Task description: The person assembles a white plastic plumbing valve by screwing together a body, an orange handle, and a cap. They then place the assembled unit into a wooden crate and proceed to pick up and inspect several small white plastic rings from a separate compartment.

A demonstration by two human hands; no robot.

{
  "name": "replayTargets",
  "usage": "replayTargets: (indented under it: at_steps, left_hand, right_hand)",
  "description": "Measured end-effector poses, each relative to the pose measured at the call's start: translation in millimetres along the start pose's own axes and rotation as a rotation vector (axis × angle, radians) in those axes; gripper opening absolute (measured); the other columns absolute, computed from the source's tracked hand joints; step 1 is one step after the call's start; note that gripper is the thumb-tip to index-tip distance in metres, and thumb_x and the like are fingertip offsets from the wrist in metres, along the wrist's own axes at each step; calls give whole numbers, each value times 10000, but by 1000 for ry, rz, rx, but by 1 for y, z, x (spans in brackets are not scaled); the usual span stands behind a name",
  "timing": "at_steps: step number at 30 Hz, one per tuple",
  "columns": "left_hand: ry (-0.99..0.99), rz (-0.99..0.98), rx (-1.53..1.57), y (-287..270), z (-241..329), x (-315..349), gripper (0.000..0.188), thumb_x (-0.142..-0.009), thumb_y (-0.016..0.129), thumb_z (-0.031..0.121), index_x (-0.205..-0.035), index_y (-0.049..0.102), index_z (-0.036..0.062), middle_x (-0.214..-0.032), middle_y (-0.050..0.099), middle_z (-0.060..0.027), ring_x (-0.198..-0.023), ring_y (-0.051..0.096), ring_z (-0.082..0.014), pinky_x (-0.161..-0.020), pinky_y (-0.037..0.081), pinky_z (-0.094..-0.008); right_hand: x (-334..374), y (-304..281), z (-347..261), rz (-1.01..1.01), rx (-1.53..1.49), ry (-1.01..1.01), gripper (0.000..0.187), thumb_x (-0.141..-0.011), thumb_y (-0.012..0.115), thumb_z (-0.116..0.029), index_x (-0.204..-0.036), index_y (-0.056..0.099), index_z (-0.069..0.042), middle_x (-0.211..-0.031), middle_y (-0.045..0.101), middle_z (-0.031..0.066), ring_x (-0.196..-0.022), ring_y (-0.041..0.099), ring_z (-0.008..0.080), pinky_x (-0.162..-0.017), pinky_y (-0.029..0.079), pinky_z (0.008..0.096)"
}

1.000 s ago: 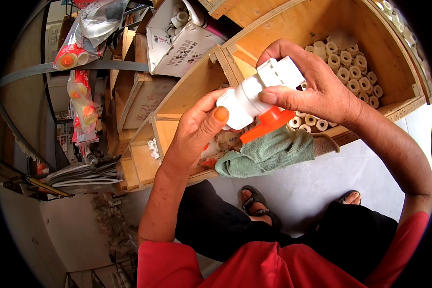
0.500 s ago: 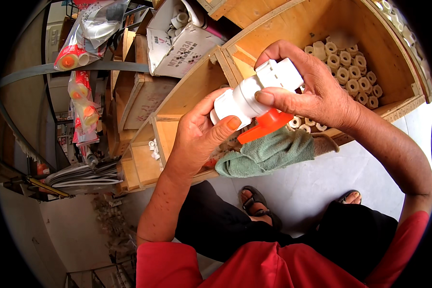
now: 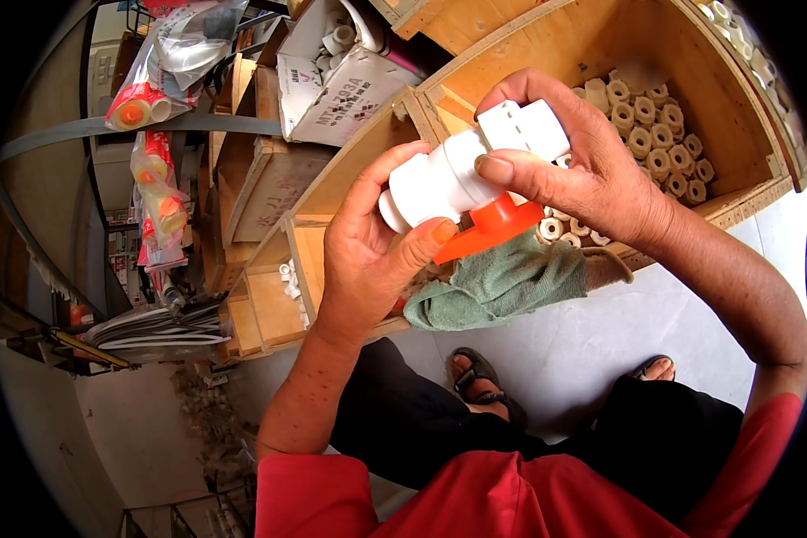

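Note:
Between my two hands is a white plastic ball valve (image 3: pixel 453 172) with an orange-red handle (image 3: pixel 493 229) on its lower side. My left hand (image 3: pixel 368 235) is closed round the valve's left end, its thumb beside the tip of the handle. The right-hand end, a ribbed white nut, is gripped by my right hand (image 3: pixel 583 166), with the thumb along the body and the fingers behind it. Below the valve a green cloth (image 3: pixel 502 282) lies over the front edge of a wooden bin (image 3: pixel 735 199).
The bin holds many white ring-shaped fittings (image 3: pixel 659 134). A white cardboard box (image 3: pixel 332 99) of fittings stands at the back left. Bagged parts with orange pieces (image 3: pixel 157 197) hang farther left, above bundled grey strips (image 3: pixel 157 327). Smaller wooden compartments (image 3: pixel 264 300) adjoin the bin.
The valve has turned a little in my hands, and its handle now points more to the left and lies flatter. My left hand has shifted its grip slightly at the left end.

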State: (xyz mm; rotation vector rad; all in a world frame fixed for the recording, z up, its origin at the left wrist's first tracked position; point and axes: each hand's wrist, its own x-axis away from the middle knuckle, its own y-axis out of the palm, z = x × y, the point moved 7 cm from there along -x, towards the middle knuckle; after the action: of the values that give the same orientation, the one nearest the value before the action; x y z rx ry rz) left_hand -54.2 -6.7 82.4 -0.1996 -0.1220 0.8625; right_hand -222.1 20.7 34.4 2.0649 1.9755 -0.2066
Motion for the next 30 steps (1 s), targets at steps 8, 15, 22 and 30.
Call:
replayTargets:
  at_steps: [8, 15, 22, 30]
  left_hand:
    - [-253, -27, 179, -6, -17, 2, 680, -941, 583, 371, -1393, 325, -67, -1330, 495, -179, -1251, 499, -265, -1067, 395, -428]
    - [-202, -33, 188, -1, -10, 2, 615, -887, 696, 275, -1336, 421, -44, -1234, 545, -103, -1138, 529, -160, -988, 420, -309]
    - [-69, -21, 21, -3, -3, 1, 616, -856, 730, 174, -1344, 417, -35, -1261, 523, -107, -1161, 510, -167, -1010, 408, -314]
    - [-14, -34, -35, -3, 0, -1, 604, -859, 728, 182, -1345, 419, -2, -1266, 513, -94, -1140, 515, -162, -991, 419, -311]
  right_hand:
    - [0, -1, -5, -76, 3, -39, 505, -816, 733, -385, -1153, 514, -79, -904, 553, 1, -831, 535, 75, -712, 443, 231]
    - [3, 0, -7, -58, 25, -36, 487, -822, 729, -363, -1150, 514, -75, -922, 549, 0, -846, 529, 75, -726, 441, 232]
    - [5, 3, -2, -42, -29, 19, 473, -837, 716, -375, -1140, 518, -70, -925, 554, 4, -864, 535, 75, -745, 449, 235]
    - [4, 3, 1, 16, -62, 5, 532, -824, 729, -441, -1111, 528, -41, -855, 629, 57, -776, 618, 109, -693, 517, 264]
